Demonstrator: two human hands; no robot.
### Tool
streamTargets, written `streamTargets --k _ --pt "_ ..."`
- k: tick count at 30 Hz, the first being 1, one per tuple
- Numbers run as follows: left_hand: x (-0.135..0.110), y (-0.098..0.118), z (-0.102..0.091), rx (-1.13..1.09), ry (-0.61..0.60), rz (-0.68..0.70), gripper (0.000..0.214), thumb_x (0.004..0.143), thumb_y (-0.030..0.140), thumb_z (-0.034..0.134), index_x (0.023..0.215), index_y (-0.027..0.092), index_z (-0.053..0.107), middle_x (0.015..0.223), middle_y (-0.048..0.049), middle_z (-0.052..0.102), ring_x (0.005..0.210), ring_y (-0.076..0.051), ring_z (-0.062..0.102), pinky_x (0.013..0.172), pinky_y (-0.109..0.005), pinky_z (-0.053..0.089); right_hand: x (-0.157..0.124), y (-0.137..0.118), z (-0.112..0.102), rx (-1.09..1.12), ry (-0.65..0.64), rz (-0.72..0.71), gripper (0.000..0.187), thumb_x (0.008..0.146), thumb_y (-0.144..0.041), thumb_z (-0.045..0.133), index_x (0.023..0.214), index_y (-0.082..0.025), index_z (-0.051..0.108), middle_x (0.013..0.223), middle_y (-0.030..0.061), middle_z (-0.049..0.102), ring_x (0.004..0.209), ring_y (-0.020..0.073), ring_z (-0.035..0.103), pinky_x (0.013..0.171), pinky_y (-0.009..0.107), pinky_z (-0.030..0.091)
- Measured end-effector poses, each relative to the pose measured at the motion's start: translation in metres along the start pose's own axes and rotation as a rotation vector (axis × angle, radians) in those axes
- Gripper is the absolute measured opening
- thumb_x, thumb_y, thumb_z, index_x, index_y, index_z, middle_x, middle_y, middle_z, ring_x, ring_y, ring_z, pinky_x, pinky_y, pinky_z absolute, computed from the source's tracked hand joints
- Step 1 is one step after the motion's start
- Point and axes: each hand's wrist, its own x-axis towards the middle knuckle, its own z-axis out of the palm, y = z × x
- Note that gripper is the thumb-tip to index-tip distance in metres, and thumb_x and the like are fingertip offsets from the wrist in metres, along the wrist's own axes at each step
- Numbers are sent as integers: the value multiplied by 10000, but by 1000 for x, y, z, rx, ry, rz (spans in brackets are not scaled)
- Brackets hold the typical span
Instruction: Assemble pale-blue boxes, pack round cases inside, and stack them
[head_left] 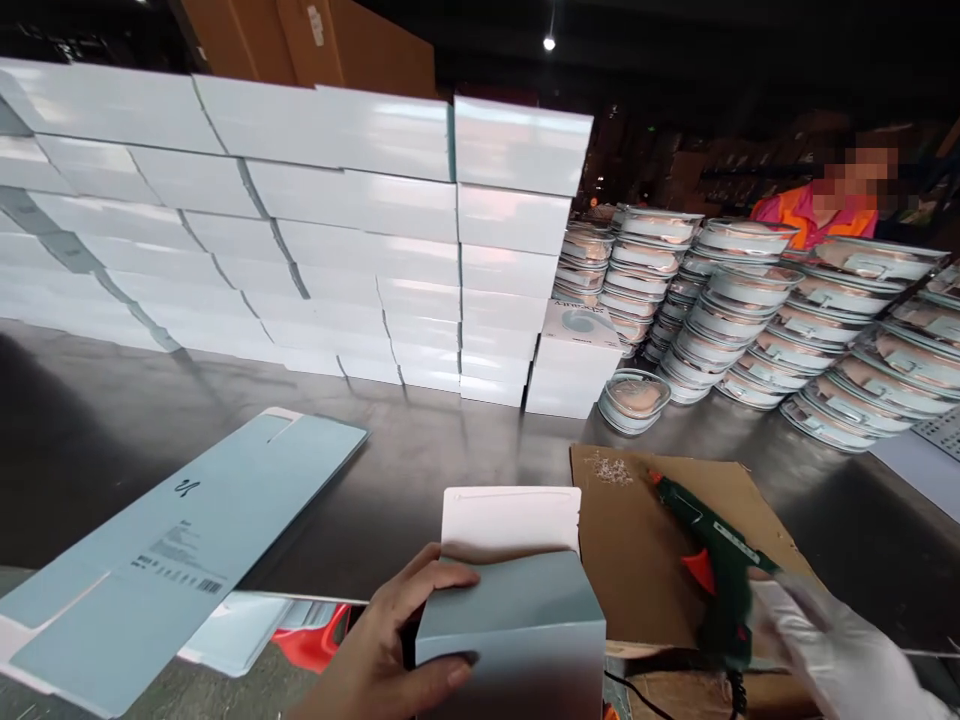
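My left hand [409,625] grips a light blue cardboard box [517,600] by its left side, thumb on the near face and fingers over the top. The box's white flap [511,520] stands raised at its far end. A dark green glue gun [712,540] with an orange trigger has its nozzle over a brown cardboard sheet [622,560]. My right hand [817,630], in a white glove, is at the back of the gun's handle. Motion smears it, and I cannot tell whether its fingers are closed around the handle.
White boxes [360,230] form a wall along the metal table [315,540]. A flat blue carton [187,540] overhangs the front edge at left. Stacked round containers [742,310] fill the right back, near a person in an orange vest [802,215]. Glue strands [611,468] lie on the cardboard.
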Motion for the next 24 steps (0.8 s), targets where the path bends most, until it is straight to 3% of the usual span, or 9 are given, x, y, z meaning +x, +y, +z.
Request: streamTargets --k 2,3,4,6,8,11,17,21,24 --pt "2 5 4 -45 -7 46 521 781 571 816 1238 327 763 1354 -113 686 1125 -345 692 893 -359 591 -23 -19 32 196 -180 -228 812 790 -625 790 1491 -373 468 1344 99 719 1121 277 728 1000 413 580" --pt "2 8 7 -80 -24 55 495 789 552 817 1229 331 764 1319 -106 693 1083 -332 698 844 -336 594 -32 -29 52 252 -426 -315 1054 781 -590 833 1618 -430 214 1529 91 585 1307 268 635 1112 438 504" --pt "2 12 11 -126 -24 55 478 788 544 822 1213 331 765 1294 -99 692 1035 -316 705 785 -311 590 -40 -38 73 358 -588 -378 1178 765 -595 852 1638 -458 74 1592 89 514 1392 268 568 1151 457 460" --pt "1 19 19 -260 31 32 444 772 548 846 1154 339 759 1355 -72 640 1011 -287 706 733 -275 570 -48 -48 106 527 -802 -433 1139 839 -585 799 1626 -511 -22 1581 75 504 1390 260 565 1123 458 469" --pt "0 23 28 -435 155 25 424 755 536 878 1105 369 708 1453 -21 559 1127 -290 689 815 -279 565 -49 -47 124 590 -821 -508 941 920 -561 717 1615 -545 84 1443 49 588 1269 236 639 1022 387 528" --pt "3 26 32 -562 226 111 434 811 458 872 1156 435 609 1323 14 603 1253 -285 642 973 -328 529 -47 -39 122 331 -773 -720 804 932 -426 725 1592 -512 275 1354 41 590 1197 229 643 995 330 528" --pt "15 29 12 -330 -99 195 236 952 491 713 1184 451 716 1170 -20 512 1206 -255 579 985 -326 479 -40 -58 110 15 -737 -1112 627 929 -343 741 1488 -417 467 1383 61 532 1211 203 632 1000 274 524" --pt "17 33 6 -291 -141 146 177 942 493 712 1081 398 769 1128 -41 509 1172 -267 559 950 -341 491 -36 -65 113 -11 -734 -1166 562 949 -319 717 1460 -400 496 1374 49 558 1273 175 606 1042 255 505" --pt "18 33 -3 -289 -89 127 212 861 482 797 961 298 827 1107 -74 569 1101 -275 599 888 -323 518 -35 -60 106 21 -809 -1042 591 942 -369 733 1474 -465 496 1475 32 543 1347 192 580 1103 294 482"
